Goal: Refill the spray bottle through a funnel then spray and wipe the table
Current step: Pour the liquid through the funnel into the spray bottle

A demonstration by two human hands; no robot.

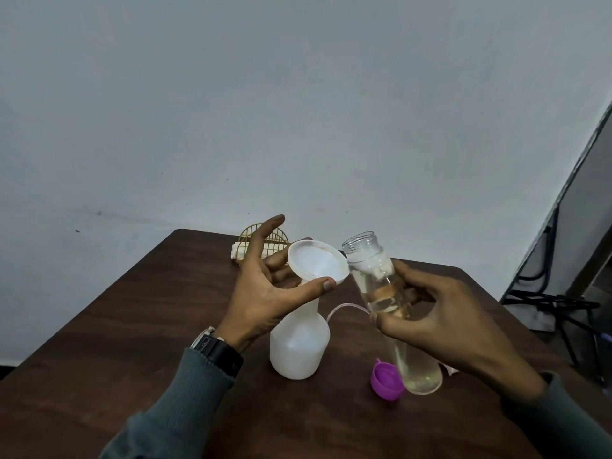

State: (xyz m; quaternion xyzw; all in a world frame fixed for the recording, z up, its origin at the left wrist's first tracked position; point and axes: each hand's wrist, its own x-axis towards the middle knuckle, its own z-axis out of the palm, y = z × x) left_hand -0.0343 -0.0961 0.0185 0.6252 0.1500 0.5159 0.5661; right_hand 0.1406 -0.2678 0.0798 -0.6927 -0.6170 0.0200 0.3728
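A white spray bottle [299, 346] without its head stands on the dark wooden table [132, 326]. A white funnel [316, 261] sits in its neck. My left hand [268, 286] holds the funnel, thumb on its near rim and fingers behind it. My right hand [440, 313] grips a clear plastic bottle [381, 286] with liquid in it. That bottle is uncapped and leans with its mouth beside the funnel's right rim. A clear tube [344, 308] curves behind the spray bottle; the spray head is hidden.
A purple cap [385, 382] lies on the table just in front of the clear bottle's base. A gold wire holder with white napkins [265, 248] stands at the table's far edge. Black cables and a frame [556, 303] are on the floor at right.
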